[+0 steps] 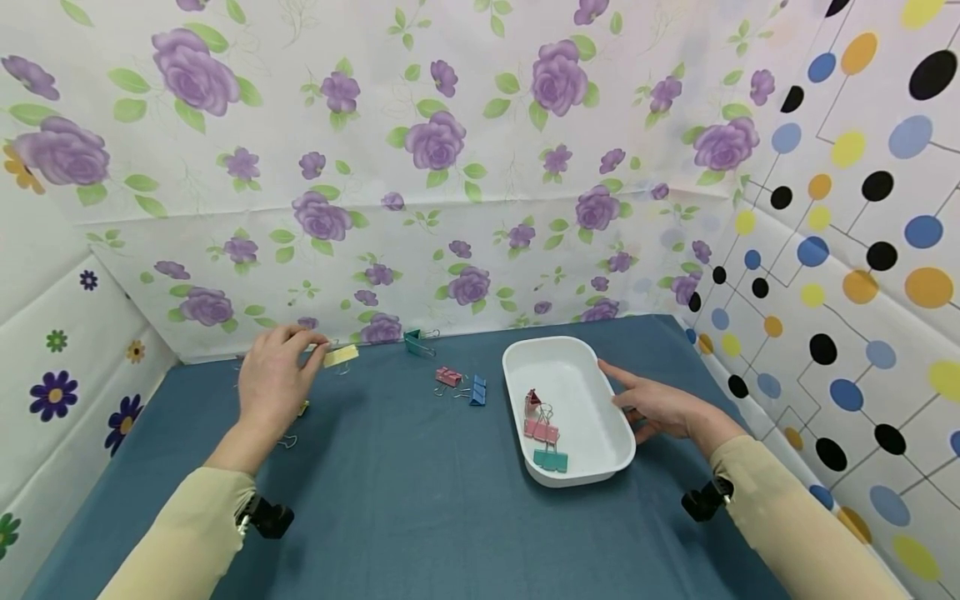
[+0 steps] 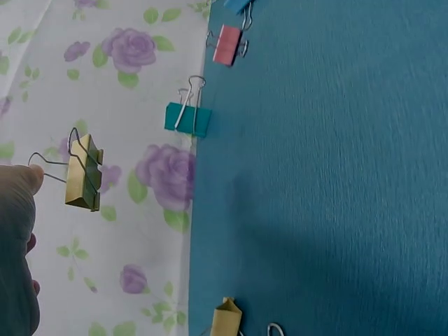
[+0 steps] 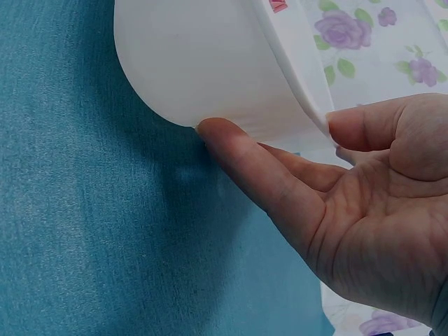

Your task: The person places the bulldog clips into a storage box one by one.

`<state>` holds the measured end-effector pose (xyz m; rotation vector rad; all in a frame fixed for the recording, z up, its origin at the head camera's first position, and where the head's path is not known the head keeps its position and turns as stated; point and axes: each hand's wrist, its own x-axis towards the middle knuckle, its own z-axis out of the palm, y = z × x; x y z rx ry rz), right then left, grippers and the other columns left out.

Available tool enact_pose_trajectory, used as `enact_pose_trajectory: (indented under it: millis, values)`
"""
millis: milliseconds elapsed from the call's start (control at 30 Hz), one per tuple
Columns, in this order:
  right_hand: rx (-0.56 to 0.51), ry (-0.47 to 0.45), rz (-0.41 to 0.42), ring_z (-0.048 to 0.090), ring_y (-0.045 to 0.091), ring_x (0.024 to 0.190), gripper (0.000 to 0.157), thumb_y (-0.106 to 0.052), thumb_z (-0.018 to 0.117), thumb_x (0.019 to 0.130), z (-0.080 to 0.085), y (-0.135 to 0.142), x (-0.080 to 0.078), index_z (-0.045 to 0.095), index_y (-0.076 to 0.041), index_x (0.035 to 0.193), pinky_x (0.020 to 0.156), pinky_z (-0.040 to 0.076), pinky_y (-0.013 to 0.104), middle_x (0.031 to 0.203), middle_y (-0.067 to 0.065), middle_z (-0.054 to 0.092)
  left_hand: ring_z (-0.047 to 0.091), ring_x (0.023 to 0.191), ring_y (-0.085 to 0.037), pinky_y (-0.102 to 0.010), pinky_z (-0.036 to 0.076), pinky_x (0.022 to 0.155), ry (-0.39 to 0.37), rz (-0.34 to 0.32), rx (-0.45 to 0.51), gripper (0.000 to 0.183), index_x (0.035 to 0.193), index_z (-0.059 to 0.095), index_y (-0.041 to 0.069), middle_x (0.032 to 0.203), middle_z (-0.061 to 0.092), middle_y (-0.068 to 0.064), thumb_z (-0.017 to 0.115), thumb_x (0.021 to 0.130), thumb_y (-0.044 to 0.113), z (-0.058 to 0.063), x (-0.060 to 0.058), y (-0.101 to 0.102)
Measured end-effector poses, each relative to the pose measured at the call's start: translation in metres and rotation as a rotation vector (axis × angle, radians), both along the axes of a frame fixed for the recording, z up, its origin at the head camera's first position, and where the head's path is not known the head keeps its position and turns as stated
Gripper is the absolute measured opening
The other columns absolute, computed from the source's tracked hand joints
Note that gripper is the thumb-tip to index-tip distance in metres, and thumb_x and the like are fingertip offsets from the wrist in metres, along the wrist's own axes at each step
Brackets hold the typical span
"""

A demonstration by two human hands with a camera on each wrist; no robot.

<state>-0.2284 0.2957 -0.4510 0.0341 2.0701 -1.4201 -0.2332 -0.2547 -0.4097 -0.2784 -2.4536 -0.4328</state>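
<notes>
My left hand (image 1: 273, 377) pinches a yellow binder clip (image 2: 84, 175) by one wire handle, holding it up near the back of the table. At the right, my right hand (image 1: 663, 407) grips the side of a white tray (image 1: 600, 417); in the right wrist view one digit lies at the rim and others at the bottom edge. Inside the tray lie a red binder clip (image 1: 532, 402), a pink binder clip (image 1: 542, 431) and a teal binder clip (image 1: 551, 461). Another yellow binder clip (image 2: 227, 318) lies on the table, mostly hidden behind my left hand in the head view.
Between the hands, a second teal binder clip (image 1: 417, 342) stands by the back wall, with another pink clip (image 1: 448, 377) and a blue clip (image 1: 477, 391) in front. Blue cloth (image 1: 405, 517) covers the table. Patterned sheets enclose the back and both sides.
</notes>
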Motion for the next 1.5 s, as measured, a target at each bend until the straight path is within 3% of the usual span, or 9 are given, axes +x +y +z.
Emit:
enact_pose_trajectory:
  millis: [367, 800, 1500]
  values:
    - [-0.001, 0.002, 0.008, 0.061, 0.040, 0.117, 0.073, -0.017, 0.046, 0.109, -0.001, 0.001, -0.001, 0.004, -0.041, 0.165, 0.076, 0.059, 0.052, 0.166, 0.025, 0.011, 0.057, 0.107, -0.042, -0.060, 0.047, 0.090, 0.061, -0.079, 0.020, 0.009, 0.099, 0.077, 0.011, 0.108, 0.066, -0.014, 0.079, 0.091, 0.013, 0.005, 0.003, 0.016]
    - [-0.004, -0.001, 0.001, 0.062, 0.039, 0.117, 0.073, -0.017, 0.045, 0.109, -0.001, 0.001, 0.001, 0.005, -0.041, 0.165, 0.077, 0.060, 0.053, 0.166, 0.025, 0.012, 0.059, 0.101, -0.038, -0.056, 0.049, 0.087, 0.092, -0.130, 0.024, 0.009, 0.098, 0.077, 0.010, 0.107, 0.066, -0.011, 0.081, 0.090, 0.013, 0.010, 0.005, 0.037]
    - [0.002, -0.002, -0.002, 0.062, 0.039, 0.116, 0.073, -0.016, 0.046, 0.109, 0.000, 0.001, 0.000, 0.005, -0.040, 0.165, 0.076, 0.060, 0.053, 0.166, 0.025, 0.010, 0.059, 0.106, -0.036, -0.054, 0.049, 0.093, 0.099, -0.206, 0.045, 0.011, 0.097, 0.078, 0.012, 0.109, 0.067, -0.010, 0.081, 0.090, 0.020, 0.014, 0.009, 0.068]
